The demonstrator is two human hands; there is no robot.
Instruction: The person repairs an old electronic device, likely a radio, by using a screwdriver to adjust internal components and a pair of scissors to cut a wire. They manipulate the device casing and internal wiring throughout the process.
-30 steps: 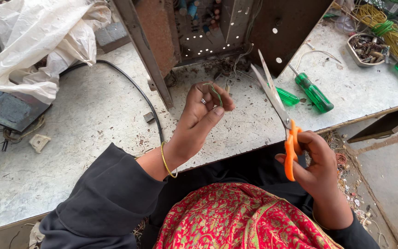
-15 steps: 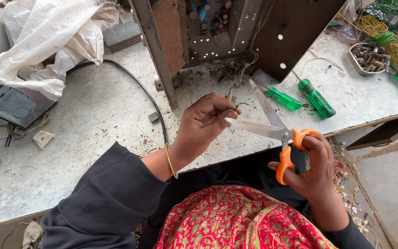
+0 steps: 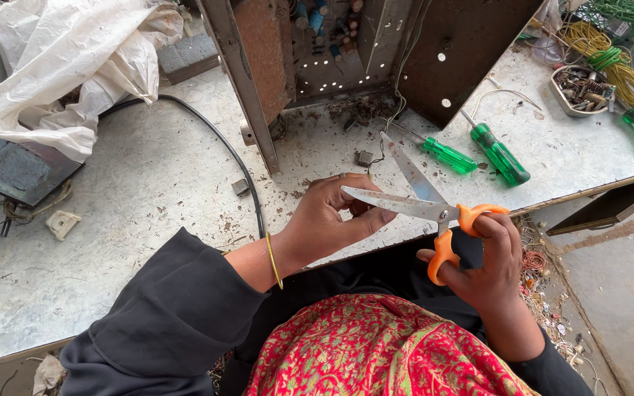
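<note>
My right hand (image 3: 487, 264) grips orange-handled scissors (image 3: 434, 209) with the blades spread apart, their tips pointing left toward my left hand. My left hand (image 3: 332, 220) is curled over the edge of the grey metal worktable (image 3: 148, 191), fingers pinched on something small that I cannot make out, right at the lower blade's tip. A thin gold bangle circles the left wrist. Both arms wear black sleeves above a red patterned cloth (image 3: 376, 348) on my lap.
A rusty open metal chassis (image 3: 346, 51) with circuit parts stands at the table's back. Three green-handled screwdrivers (image 3: 497, 154) lie to the right, near a tray of parts (image 3: 581, 88) and coils of yellow and green wire (image 3: 618, 66). A white plastic sheet (image 3: 60, 59) and black cable (image 3: 221, 143) lie left.
The scissors swung from pointing up to lying level, blades spread, and closed in on my left hand. My left hand dropped lower toward the table edge and curled its fingers.
</note>
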